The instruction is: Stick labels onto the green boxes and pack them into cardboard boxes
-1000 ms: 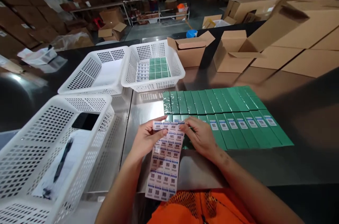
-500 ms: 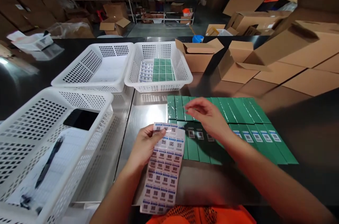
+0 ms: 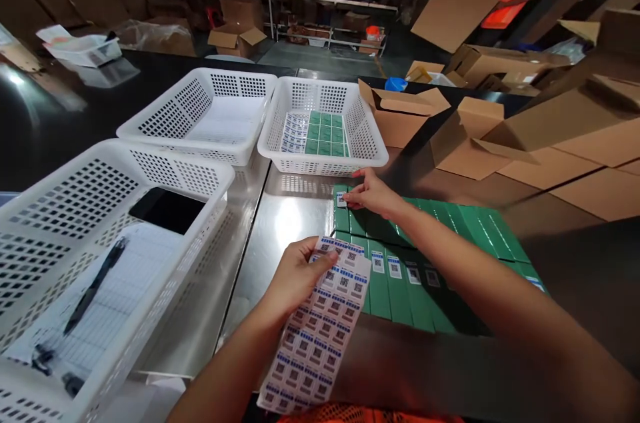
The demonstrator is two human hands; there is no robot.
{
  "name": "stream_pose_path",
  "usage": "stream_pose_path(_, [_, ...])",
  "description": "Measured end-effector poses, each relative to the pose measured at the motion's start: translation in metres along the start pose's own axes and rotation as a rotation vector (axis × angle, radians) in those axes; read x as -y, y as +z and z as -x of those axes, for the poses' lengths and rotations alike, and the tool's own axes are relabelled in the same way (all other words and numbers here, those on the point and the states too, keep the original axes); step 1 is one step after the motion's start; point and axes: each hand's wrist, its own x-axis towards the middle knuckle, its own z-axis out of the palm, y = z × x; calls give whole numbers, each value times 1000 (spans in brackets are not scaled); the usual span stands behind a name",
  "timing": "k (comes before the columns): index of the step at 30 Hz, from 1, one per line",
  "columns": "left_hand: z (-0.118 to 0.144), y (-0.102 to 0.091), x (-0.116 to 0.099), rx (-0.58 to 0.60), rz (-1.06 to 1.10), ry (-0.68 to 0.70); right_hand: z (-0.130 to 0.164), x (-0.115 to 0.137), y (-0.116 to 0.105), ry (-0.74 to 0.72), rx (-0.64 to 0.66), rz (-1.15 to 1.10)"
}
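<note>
My left hand point(image 3: 299, 273) holds a long sheet of small printed labels point(image 3: 320, 330) by its top edge, the sheet hanging toward me. My right hand point(image 3: 371, 194) reaches forward and presses a small label point(image 3: 341, 199) onto the far-left green box point(image 3: 341, 213) of the back row. Two rows of flat green boxes point(image 3: 450, 236) lie side by side on the steel table; the near row carries labels point(image 3: 395, 268). My right forearm covers part of both rows.
A white basket point(image 3: 320, 163) behind the boxes holds label sheets and green boxes. Another white basket point(image 3: 200, 143) stands left of it. A near-left basket point(image 3: 125, 210) holds a phone, a pen and a paper form. Open cardboard cartons point(image 3: 470, 143) crowd the right. A person in orange stands far back.
My right hand left the label sheet, carried a label forward, and now presses it on the back row's leftmost box. My left hand kept the sheet; the view tilted up.
</note>
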Motion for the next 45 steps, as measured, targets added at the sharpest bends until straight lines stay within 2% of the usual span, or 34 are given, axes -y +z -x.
stream_pose_path(6, [-3,-2,2,-4,16,0,-9,0,1,-34,-73,142])
stream_pose_path(10, [-6,-3,-1,-49,57,4,-10,3,-8,-145,-126,245])
stream_pose_path(12, [-7,-3,-2,-84,67,28,2,2,-10,-217,-114,252])
stream_pose_path(16, [-8,-3,-4,-140,51,70,55,-5,1,-330,93,120])
stream_pose_path(17, [-8,-3,-4,-147,43,77,70,-6,6,-361,111,114])
stream_pose_path(20, [-8,-4,-1,-159,61,82,102,-7,17,-552,43,140])
stream_pose_path(23, [-11,-7,4,-149,124,39,104,-3,15,-670,-11,40])
stream_pose_path(25, [-13,-8,5,-153,144,12,91,2,4,-636,-89,-58])
stream_pose_path(28, [-12,-7,2,-216,141,9,62,6,-19,-477,-186,-162])
stream_pose_path(32, [-14,-6,-3,-270,164,24,26,-1,-34,-202,-121,-177])
stream_pose_path(37, [-17,-9,-1,-250,166,44,11,-6,-27,11,-66,-127])
stream_pose_path(45, [-15,-7,-2,-224,176,50,12,-5,-15,105,-136,34])
